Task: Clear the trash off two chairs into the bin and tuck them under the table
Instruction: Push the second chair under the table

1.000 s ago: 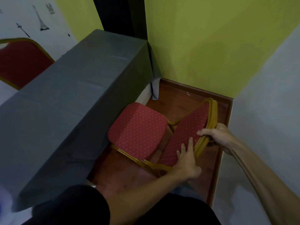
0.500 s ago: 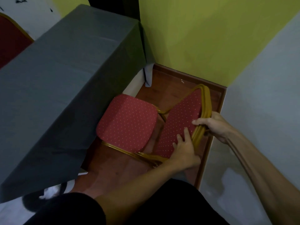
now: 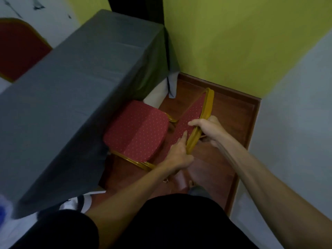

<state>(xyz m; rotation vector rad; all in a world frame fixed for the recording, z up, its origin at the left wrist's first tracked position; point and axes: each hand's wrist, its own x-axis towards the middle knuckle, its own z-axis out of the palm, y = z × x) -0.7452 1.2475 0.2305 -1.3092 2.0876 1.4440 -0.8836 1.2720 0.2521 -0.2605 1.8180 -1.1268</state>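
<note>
A red chair (image 3: 138,133) with white dots and a gold frame stands beside the grey-clothed table (image 3: 75,94); the left part of its seat lies under the table's edge. The seat is bare, with no trash on it. My right hand (image 3: 208,131) grips the gold rim at the top of the backrest. My left hand (image 3: 179,153) holds the same rim lower down, fingers spread on the red backrest padding. A second red chair (image 3: 19,51) shows beyond the table at far left. No bin is in view.
A yellow-green wall (image 3: 233,42) and a white wall (image 3: 296,123) close the corner right behind the chair. The floor (image 3: 224,159) is brown wood. A white shoe (image 3: 79,203) sits near the table's lower corner. My dark-clothed legs fill the bottom of the view.
The chair has slid left, so more of its seat now lies under the table's edge. Both hands kept their hold on the backrest and moved with it.
</note>
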